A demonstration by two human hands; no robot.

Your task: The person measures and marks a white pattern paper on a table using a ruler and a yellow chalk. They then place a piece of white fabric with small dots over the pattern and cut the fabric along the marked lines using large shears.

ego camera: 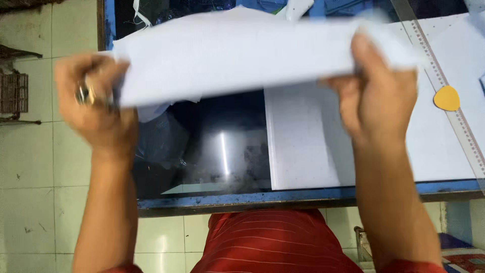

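Note:
Both my hands hold up a white folded piece of fabric above a table, stretched between them. My left hand, wearing a ring, grips its left end. My right hand pinches the right end, thumb on top. The fabric is blurred by motion and hides the far part of the table.
The table has a dark glossy top with a blue edge. More white fabric lies flat on its right half. A clear long ruler and a yellow piece of tailor's chalk lie at the right. Tiled floor is at the left.

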